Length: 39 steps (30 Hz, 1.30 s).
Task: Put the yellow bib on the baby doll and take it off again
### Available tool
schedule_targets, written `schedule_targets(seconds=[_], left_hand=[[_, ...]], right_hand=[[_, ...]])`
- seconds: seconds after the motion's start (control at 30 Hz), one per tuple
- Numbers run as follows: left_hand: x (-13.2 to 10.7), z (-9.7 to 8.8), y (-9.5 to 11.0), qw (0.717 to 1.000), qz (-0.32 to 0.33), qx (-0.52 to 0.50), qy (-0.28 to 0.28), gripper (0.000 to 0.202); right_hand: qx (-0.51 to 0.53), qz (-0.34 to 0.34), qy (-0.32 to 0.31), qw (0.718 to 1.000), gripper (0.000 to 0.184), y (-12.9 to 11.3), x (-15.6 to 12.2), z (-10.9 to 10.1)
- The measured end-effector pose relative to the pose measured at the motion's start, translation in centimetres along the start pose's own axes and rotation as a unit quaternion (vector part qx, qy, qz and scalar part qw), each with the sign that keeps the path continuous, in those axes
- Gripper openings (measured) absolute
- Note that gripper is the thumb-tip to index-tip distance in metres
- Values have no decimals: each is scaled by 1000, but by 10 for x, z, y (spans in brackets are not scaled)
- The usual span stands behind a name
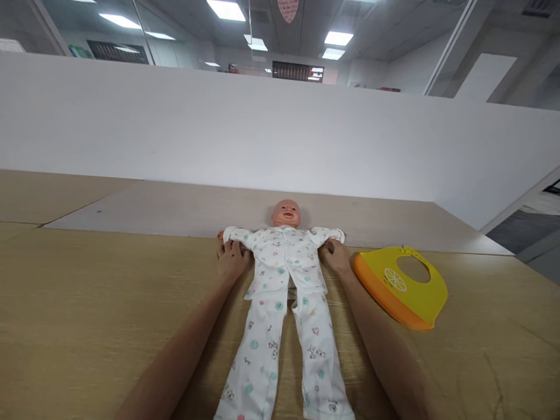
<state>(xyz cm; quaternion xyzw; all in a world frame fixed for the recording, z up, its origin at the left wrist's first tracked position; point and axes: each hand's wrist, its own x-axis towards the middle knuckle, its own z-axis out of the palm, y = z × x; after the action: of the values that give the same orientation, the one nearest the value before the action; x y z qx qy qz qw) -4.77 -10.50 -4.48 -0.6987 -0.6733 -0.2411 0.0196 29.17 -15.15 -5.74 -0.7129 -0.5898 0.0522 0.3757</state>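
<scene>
**Okay, baby doll flat on its back between my hands**

It lies on a wooden tabletop, head pointing away from me and legs running past the bottom of my view, dressed in white pajamas with small colored prints. My left hand sits at the sleeve on my left side, and my right hand sits at the other sleeve. Both are curled narrow against the cloth, though I can't tell whether they actually grip it. Just beside my right hand, a yellow silicone bib with an orange edge lies flat, apart from the doll. A white partition rises beyond the table.
</scene>
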Motion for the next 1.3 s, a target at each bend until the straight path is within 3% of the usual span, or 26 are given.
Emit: schedule_targets(seconds=[0.13, 0.57, 0.7, 0.87, 1.0, 1.13, 1.3], left_hand=[[-5, 0, 2, 1000, 14, 18, -11, 39], [-31, -6, 0, 987, 140, 80, 0, 43], [-49, -12, -1, 979, 178, 101, -10, 44], [-76, -32, -3, 964, 236, 119, -30, 44], [-96, -60, 3, 951, 269, 123, -90, 36], [-111, -80, 19, 939, 270, 146, -156, 33], [-119, -87, 29, 935, 260, 140, -194, 35]], right_hand=[[15, -30, -42, 999, 39, -5, -1, 0], [-8, -15, -5, 1000, 32, -17, -21, -2], [62, -17, -35, 997, 37, -23, -40, -2], [106, -32, -64, 992, 36, -27, -77, -14], [111, -32, -70, 991, 34, -29, -101, -25], [86, -39, -74, 993, 32, -32, -111, -29], [64, -68, -78, 993, 29, -34, -111, -30]])
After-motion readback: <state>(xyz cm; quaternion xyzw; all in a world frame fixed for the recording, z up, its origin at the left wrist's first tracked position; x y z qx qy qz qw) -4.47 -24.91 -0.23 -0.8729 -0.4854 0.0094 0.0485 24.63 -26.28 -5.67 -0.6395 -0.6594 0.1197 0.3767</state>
